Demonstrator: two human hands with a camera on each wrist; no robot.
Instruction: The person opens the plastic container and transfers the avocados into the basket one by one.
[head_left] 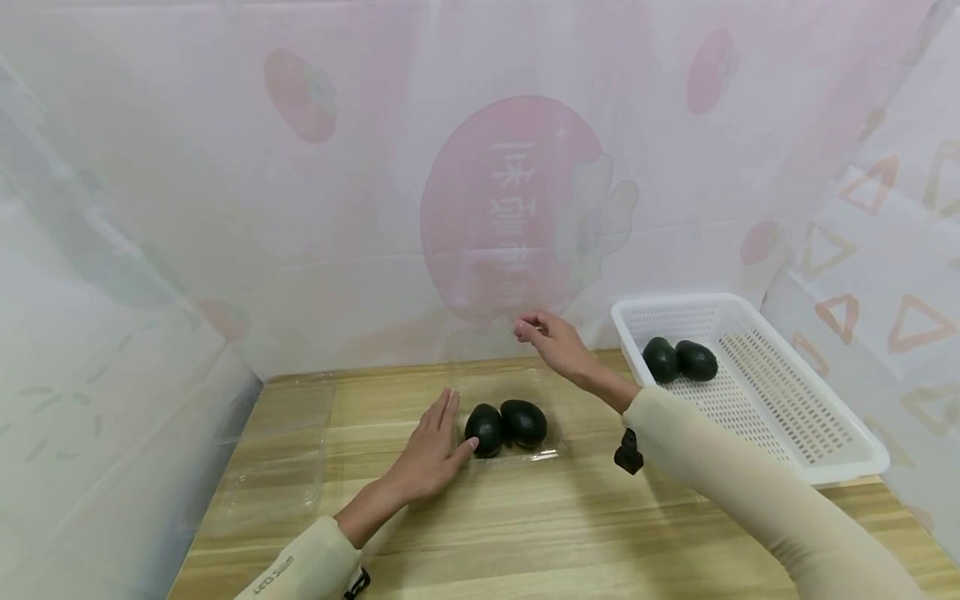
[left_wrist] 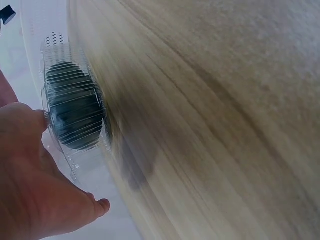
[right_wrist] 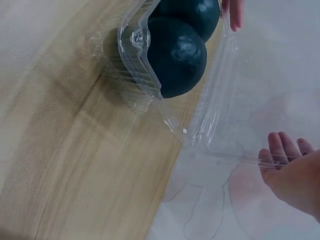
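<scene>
Two dark green avocados (head_left: 523,422) lie side by side in the base of a clear plastic clamshell box (right_wrist: 142,70) on the table. The box's clear lid (right_wrist: 227,152) stands raised at the back. Its edge is pinched between the thumb and fingers of my right hand (head_left: 555,344), above and behind the fruit. At the left side of the box is my left hand (head_left: 423,458), fingers straight and thumb spread toward the near avocado. In the left wrist view the thumb touches the box's wall, with an avocado (left_wrist: 75,107) showing through the ribbed plastic.
A white perforated basket (head_left: 757,400) stands on the right, holding two more avocados (head_left: 696,361) at its left end. More clear plastic packaging (head_left: 277,450) lies at the table's left. Printed sheeting (head_left: 360,208) walls the back and sides of the wooden table (head_left: 517,525).
</scene>
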